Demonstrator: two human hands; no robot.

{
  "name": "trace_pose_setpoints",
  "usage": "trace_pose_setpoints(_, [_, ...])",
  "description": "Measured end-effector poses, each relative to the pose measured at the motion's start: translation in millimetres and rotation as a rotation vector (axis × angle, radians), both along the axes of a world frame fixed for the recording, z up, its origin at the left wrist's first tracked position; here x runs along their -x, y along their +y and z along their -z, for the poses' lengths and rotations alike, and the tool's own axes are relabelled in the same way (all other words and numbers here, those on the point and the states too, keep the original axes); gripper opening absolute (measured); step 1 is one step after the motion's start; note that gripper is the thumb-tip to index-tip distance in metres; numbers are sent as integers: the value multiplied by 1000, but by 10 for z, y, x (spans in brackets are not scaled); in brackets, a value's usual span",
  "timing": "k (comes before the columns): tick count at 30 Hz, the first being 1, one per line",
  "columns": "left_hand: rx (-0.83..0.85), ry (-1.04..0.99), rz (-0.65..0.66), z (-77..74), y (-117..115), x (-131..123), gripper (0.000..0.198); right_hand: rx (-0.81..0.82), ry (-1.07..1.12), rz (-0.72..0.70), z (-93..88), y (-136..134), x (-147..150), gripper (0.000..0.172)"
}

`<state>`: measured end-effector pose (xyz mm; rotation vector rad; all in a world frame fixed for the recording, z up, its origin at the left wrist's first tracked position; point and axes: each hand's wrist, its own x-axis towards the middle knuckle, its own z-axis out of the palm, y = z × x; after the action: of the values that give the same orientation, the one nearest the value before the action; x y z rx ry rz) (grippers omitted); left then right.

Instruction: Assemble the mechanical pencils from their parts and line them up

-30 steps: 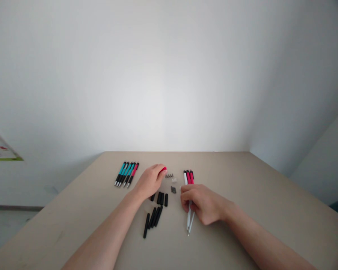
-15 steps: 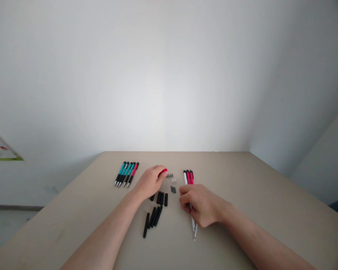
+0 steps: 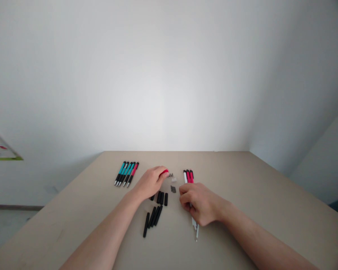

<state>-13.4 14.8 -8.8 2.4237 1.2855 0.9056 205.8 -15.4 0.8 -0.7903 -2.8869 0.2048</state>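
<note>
My left hand (image 3: 153, 182) is closed around a red pen barrel (image 3: 164, 171), of which only a short part shows past the fingers. Just beyond it lie small metal pen tips (image 3: 171, 175), clear plastic pieces (image 3: 174, 179) and a row of springs (image 3: 173, 189). My right hand (image 3: 198, 202) rests low over the table with its fingers curled together in a pinch. White pen refills (image 3: 196, 232) stick out below it, and it seems to grip one; the fingertips are hidden. Above that hand are a white pen barrel (image 3: 185, 176) and two red pen barrels (image 3: 191, 176), their lower ends covered.
Black rubber grips (image 3: 166, 199) and longer black tubes (image 3: 153, 217) lie between my forearms. Several whole pens (image 3: 126, 173), teal and red, stand in a slanted row at the left. The beige table (image 3: 242, 176) meets a white wall (image 3: 169, 93) behind.
My left hand has shifted very slightly right with the red barrel. Under my right hand, a white refill's lower end has swung a little to the right.
</note>
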Motion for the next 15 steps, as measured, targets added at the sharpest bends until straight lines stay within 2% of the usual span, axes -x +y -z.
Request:
trace_pose_setpoints(11, [-16,23,-81,59,46,38,15,-11,36,17,-40,-34,37,9])
trace_pose_setpoints(15, [-28,22,-71,74,48,32,13,-28,82,48,-45,-34,60,13])
